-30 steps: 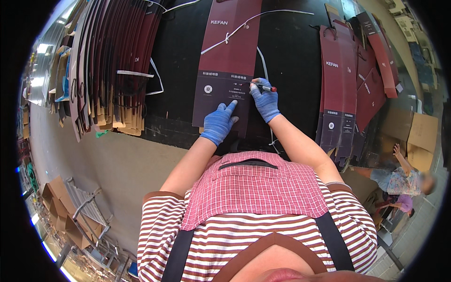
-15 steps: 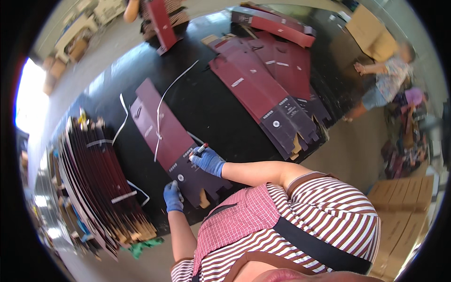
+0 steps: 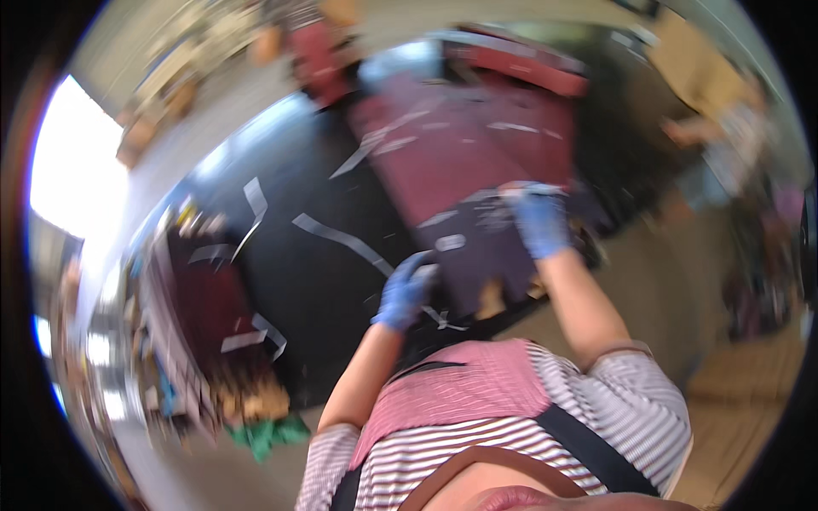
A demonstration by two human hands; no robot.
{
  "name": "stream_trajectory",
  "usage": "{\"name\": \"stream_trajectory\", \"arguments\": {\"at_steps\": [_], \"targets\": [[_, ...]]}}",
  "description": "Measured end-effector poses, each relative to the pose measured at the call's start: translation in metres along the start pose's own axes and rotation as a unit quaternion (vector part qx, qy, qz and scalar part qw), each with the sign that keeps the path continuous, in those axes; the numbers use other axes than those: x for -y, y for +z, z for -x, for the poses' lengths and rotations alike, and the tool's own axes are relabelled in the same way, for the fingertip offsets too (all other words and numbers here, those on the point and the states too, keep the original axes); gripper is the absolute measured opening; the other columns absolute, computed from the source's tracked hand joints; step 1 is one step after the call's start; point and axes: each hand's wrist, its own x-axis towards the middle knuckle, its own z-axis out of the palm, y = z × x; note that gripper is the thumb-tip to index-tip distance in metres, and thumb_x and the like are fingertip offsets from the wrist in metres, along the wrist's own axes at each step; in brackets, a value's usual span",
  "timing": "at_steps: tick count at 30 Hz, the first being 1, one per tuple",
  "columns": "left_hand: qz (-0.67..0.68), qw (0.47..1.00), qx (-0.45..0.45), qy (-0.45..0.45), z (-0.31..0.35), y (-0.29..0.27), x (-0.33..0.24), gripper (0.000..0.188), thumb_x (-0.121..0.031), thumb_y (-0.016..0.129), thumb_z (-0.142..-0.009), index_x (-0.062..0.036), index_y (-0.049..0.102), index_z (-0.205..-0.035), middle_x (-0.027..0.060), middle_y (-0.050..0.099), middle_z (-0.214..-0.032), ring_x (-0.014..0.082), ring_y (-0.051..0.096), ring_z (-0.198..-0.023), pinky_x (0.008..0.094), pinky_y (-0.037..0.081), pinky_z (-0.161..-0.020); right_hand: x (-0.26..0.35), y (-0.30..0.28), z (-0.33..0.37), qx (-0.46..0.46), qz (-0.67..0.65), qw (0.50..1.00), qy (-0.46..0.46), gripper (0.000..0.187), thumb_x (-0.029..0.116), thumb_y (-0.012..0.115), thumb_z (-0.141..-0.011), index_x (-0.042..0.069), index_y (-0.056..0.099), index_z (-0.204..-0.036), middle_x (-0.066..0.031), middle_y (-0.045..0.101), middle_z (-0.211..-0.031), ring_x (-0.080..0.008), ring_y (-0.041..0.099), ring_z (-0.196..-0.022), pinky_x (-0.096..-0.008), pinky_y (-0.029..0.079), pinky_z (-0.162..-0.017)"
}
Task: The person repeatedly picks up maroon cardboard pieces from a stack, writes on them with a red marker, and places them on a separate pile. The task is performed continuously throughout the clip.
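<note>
A flat maroon and dark purple carton sheet (image 3: 443,170) lies over the right-hand pile, its notched purple end toward me. Beside its left edge is my left hand (image 3: 407,291) in a blue glove, thumb and fingers apart; nothing shows between them. My right hand (image 3: 538,221), also blue-gloved, is over the sheet's purple part near its right side. Motion smears its fingers, so their grip and anything in them are unclear. More maroon carton sheets (image 3: 535,128) lie under and behind this one.
A strapped stack of carton sheets (image 3: 209,298) stands at the left of the black table (image 3: 307,255). White straps (image 3: 341,238) lie loose across the middle. Folded maroon cartons (image 3: 520,64) sit at the back. Another person (image 3: 724,145) is at the right, beside a brown box (image 3: 694,68).
The carton sheet has gone from the middle of the table to the right-hand pile. Both hands have moved right, and the loose strap has shifted. The view has turned and blurred.
</note>
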Motion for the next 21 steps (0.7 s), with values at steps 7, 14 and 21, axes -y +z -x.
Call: {"name": "stream_trajectory", "arguments": {"at_steps": [7,14,21], "targets": [[-0.356,0.924,-0.124,0.072,0.032,-0.078,-0.033,0.029,-0.020,0.063,-0.085,-0.0023,0.064,-0.107,0.0173,0.066,-0.096,0.0276,0.065,-0.091,0.0339,0.050,-0.083,-0.078,0.009,0.066,-0.179,-0.560,0.744,0.318,0.025,0.023,0.064,-0.086,0.000,0.063,-0.094,-0.0024,0.059,-0.080,-0.0106,0.054,-0.072,-0.0265,0.046,-0.069],[-0.562,0.575,-0.595,-0.013,0.190,-0.340,-0.107,0.036,-0.026,0.064,-0.079,-0.0033,0.063,-0.107,0.0225,0.064,-0.104,0.0398,0.062,-0.093,0.0432,0.049,-0.084,-0.010,0.069,0.086,-0.016,-0.656,0.667,0.353,0.015,0.013,0.061,-0.088,0.002,0.062,-0.098,-0.0045,0.062,-0.082,-0.0102,0.058,-0.065,-0.0213,0.050,-0.061],[-0.409,0.618,-0.602,-0.296,0.303,-0.452,-0.102,0.092,-0.059,0.069,-0.072,-0.0019,0.039,-0.137,0.0253,0.049,-0.131,0.0361,0.048,-0.122,0.0387,0.038,-0.103,0.061,0.091,0.046,0.068,-0.688,0.663,0.287,0.015,0.011,0.064,-0.086,0.003,0.062,-0.098,-0.0053,0.064,-0.084,-0.0133,0.064,-0.070,-0.0242,0.055,-0.059]]}}
